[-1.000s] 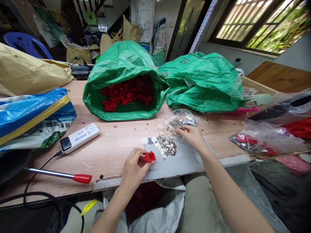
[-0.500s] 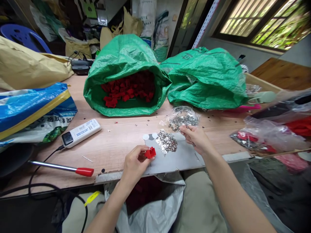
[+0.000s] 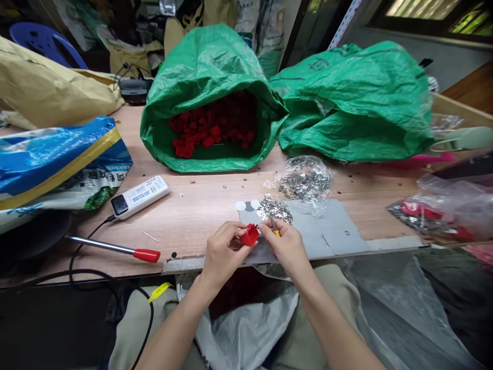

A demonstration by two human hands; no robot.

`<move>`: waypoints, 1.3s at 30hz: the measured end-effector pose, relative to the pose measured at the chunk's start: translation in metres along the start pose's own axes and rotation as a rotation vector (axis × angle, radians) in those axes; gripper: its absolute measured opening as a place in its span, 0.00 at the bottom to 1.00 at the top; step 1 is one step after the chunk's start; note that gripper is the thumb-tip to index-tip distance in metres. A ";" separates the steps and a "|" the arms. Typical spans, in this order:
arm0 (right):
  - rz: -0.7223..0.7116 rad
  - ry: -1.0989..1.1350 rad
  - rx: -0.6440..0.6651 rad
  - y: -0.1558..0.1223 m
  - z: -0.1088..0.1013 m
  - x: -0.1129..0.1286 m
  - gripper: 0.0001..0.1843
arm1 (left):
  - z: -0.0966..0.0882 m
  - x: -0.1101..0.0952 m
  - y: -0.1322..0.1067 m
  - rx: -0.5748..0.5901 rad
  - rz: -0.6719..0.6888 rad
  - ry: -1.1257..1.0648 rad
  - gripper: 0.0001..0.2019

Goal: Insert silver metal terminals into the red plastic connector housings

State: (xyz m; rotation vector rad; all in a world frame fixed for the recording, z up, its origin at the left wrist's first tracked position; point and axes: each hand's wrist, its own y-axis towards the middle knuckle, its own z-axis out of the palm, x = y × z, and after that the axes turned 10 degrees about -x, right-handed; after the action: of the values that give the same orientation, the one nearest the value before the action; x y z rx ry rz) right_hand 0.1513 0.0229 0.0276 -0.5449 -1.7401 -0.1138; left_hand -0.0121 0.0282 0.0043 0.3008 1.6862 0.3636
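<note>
My left hand (image 3: 222, 252) pinches a small red plastic part (image 3: 249, 236) just above the table's front edge. My right hand (image 3: 284, 245) is closed right beside it, fingertips at the red part, holding a thin tool with a yellow bit showing (image 3: 275, 229). Just behind both hands a small heap of tiny silver metal pieces (image 3: 274, 209) lies on a grey card sheet (image 3: 327, 231). A clear bag of more silver pieces (image 3: 304, 181) sits behind that. An open green sack (image 3: 208, 77) at the back holds many red parts (image 3: 211, 128).
A second green sack (image 3: 354, 103) lies at the right. A blue printed bag (image 3: 50, 169), a white power strip (image 3: 139, 195) and a red-handled screwdriver (image 3: 115, 249) lie at the left. Clear bags with red parts (image 3: 442, 210) are at the far right. A grey bag (image 3: 246, 329) hangs in my lap.
My right hand has come back from the clear bag of silver pieces to meet the left hand at the red part. The view has tipped downward.
</note>
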 end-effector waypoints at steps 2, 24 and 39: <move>-0.020 -0.009 -0.012 -0.002 0.001 -0.001 0.20 | 0.000 0.000 0.000 0.005 0.022 0.012 0.07; 0.261 0.243 0.423 -0.017 -0.029 0.015 0.25 | -0.005 -0.006 0.000 0.014 0.108 -0.115 0.09; 0.453 0.432 0.504 -0.051 -0.051 -0.014 0.22 | -0.002 -0.018 -0.016 0.290 -0.214 -0.425 0.13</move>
State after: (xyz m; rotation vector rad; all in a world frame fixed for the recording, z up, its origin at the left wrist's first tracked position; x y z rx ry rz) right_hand 0.1780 -0.0454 0.0377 -0.4807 -1.1320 0.4835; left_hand -0.0110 0.0063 0.0143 0.3773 1.3306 -0.1044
